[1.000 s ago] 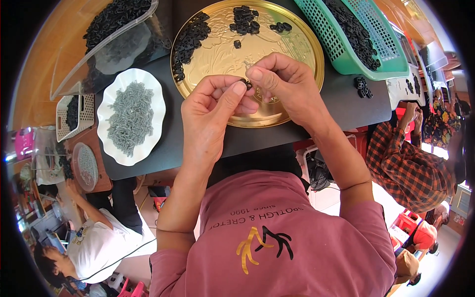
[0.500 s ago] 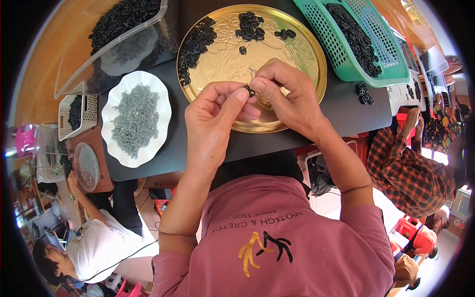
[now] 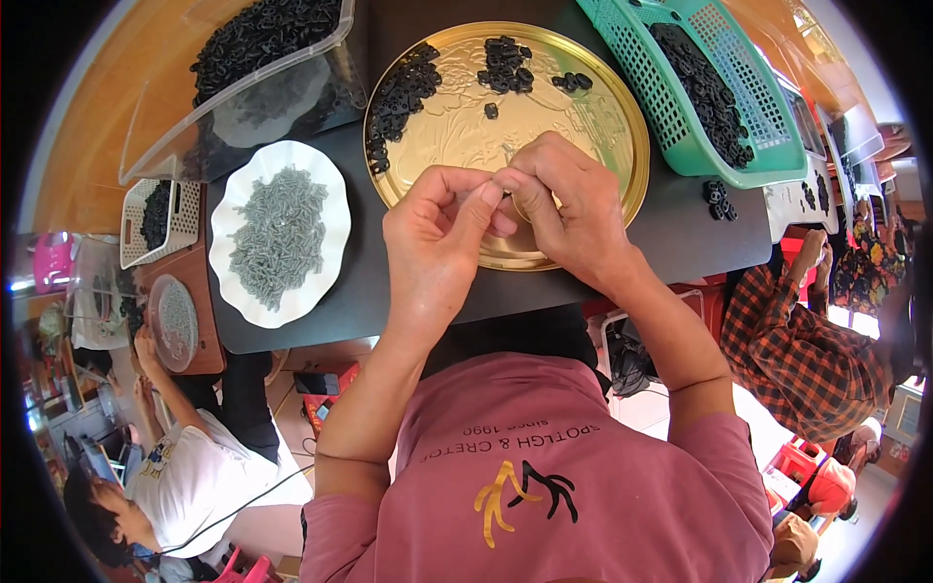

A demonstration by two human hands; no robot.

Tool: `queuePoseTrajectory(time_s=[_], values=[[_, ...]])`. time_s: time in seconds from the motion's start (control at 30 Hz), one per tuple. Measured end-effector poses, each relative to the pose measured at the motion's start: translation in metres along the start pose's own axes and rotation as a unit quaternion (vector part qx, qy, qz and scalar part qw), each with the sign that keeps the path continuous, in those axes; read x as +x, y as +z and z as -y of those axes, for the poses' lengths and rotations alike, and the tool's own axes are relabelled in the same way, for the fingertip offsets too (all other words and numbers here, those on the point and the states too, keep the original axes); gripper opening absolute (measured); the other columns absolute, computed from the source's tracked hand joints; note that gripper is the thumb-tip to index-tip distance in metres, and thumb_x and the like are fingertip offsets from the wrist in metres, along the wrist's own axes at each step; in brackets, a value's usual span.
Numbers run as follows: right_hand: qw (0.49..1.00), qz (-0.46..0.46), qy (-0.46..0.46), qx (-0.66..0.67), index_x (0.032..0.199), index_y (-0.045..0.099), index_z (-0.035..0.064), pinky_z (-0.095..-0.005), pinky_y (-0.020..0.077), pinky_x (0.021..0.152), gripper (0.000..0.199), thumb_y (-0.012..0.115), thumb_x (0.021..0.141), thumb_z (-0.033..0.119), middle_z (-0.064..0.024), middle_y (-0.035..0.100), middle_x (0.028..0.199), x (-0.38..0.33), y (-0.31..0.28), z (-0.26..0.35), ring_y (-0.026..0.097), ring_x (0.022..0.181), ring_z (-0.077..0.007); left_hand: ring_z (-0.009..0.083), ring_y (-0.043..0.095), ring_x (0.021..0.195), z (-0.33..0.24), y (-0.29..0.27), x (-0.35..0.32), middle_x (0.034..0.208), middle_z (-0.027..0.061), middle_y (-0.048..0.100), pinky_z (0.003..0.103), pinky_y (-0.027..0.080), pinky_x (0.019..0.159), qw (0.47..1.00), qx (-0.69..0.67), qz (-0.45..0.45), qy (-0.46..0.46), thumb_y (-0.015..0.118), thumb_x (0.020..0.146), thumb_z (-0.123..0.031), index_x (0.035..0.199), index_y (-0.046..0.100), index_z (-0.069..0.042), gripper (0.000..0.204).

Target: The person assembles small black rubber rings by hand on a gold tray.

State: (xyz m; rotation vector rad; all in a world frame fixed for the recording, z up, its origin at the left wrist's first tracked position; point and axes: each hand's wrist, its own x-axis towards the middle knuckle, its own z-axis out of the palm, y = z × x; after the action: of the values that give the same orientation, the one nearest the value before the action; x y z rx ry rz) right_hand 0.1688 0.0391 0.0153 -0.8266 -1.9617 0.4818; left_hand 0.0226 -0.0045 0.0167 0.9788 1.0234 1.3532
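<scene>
My left hand (image 3: 434,228) and my right hand (image 3: 575,216) meet over the near edge of a round gold tray (image 3: 457,126). The left thumb and fingers pinch a small black plastic piece, now mostly covered by the fingertips. Against it press the right thumb and forefinger, closed too; whatever they grip is hidden. Beyond the hands the tray carries a heap of black plastic pieces (image 3: 400,95), a smaller cluster (image 3: 506,66) and a single piece (image 3: 491,111). To the left stands a scalloped white dish (image 3: 225,255) heaped with small grey metal pins or screws (image 3: 277,233).
A clear plastic bin (image 3: 243,121) of black pieces stands far left, a white basket (image 3: 134,228) nearer. At the right is a green basket (image 3: 671,160) with black pieces; a few loose ones (image 3: 717,199) lie below it. People sit at left (image 3: 209,486) and right (image 3: 797,350).
The fingertips have closed together, covering the black piece that showed between them before. The whole view has shifted slightly, with the tray and dishes sitting a little lower and more to the right.
</scene>
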Motion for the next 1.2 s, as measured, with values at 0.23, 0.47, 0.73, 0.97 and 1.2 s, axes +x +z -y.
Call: queuePoseTrajectory(time_s=[0.23, 0.47, 0.73, 0.97, 1.2], values=[[0.993, -0.019, 0.111, 0.046, 0.083, 0.061, 0.0004, -0.0325, 0.0450, 0.056, 0.010, 0.064, 0.086, 0.009, -0.0113, 0.057, 0.070, -0.001, 0.004, -0.005, 0.057, 0.061, -0.0237, 0.0106, 0.062, 0.068, 0.004, 0.000, 0.015, 0.079, 0.0067, 0.064, 0.022, 0.050, 0.064, 0.999, -0.016, -0.005, -0.028, 0.059, 0.091, -0.005, 0.096, 0.059, 0.004, 0.010], [0.979, 0.047, 0.191, 0.052, 0.086, 0.060, -0.0001, -0.0326, 0.0445, 0.057, 0.018, 0.058, 0.092, 0.016, -0.0128, 0.058, 0.069, -0.001, -0.020, -0.003, 0.056, 0.060, -0.0227, 0.0122, 0.064, 0.070, -0.002, -0.009, 0.012, 0.084, 0.0090, 0.066, 0.022, 0.051, 0.066, 0.996, -0.069, 0.024, -0.060, 0.060, 0.091, -0.005, 0.102, 0.059, 0.004, 0.015], [0.997, 0.063, 0.032, -0.009, 0.087, 0.057, 0.0035, -0.0382, 0.0454, 0.059, 0.012, 0.064, 0.085, 0.013, -0.0123, 0.055, 0.077, 0.000, -0.022, -0.004, 0.057, 0.065, -0.0325, 0.0125, 0.063, 0.069, -0.003, -0.008, 0.010, 0.083, 0.0080, 0.066, 0.024, 0.051, 0.068, 0.995, -0.044, 0.051, -0.071, 0.062, 0.090, -0.009, 0.099, 0.060, 0.002, 0.015], [0.998, 0.052, 0.021, -0.022, 0.086, 0.055, 0.0028, -0.0377, 0.0460, 0.060, 0.009, 0.062, 0.085, 0.008, -0.0127, 0.054, 0.079, -0.004, -0.021, 0.000, 0.057, 0.070, -0.0318, 0.0098, 0.063, 0.068, -0.008, -0.005, 0.006, 0.082, 0.0067, 0.066, 0.021, 0.050, 0.064, 0.996, -0.003, 0.069, -0.058, 0.062, 0.090, -0.006, 0.098, 0.060, 0.002, 0.012], [0.999, 0.009, 0.022, 0.026, 0.084, 0.051, 0.0005, -0.0400, 0.0452, 0.057, 0.013, 0.063, 0.083, 0.002, -0.0153, 0.051, 0.078, -0.011, -0.011, 0.004, 0.056, 0.067, -0.0363, 0.0095, 0.062, 0.066, -0.004, 0.000, 0.002, 0.080, 0.0065, 0.065, 0.020, 0.050, 0.063, 0.998, 0.002, 0.044, -0.049, 0.063, 0.089, -0.004, 0.096, 0.060, 0.003, 0.010]])
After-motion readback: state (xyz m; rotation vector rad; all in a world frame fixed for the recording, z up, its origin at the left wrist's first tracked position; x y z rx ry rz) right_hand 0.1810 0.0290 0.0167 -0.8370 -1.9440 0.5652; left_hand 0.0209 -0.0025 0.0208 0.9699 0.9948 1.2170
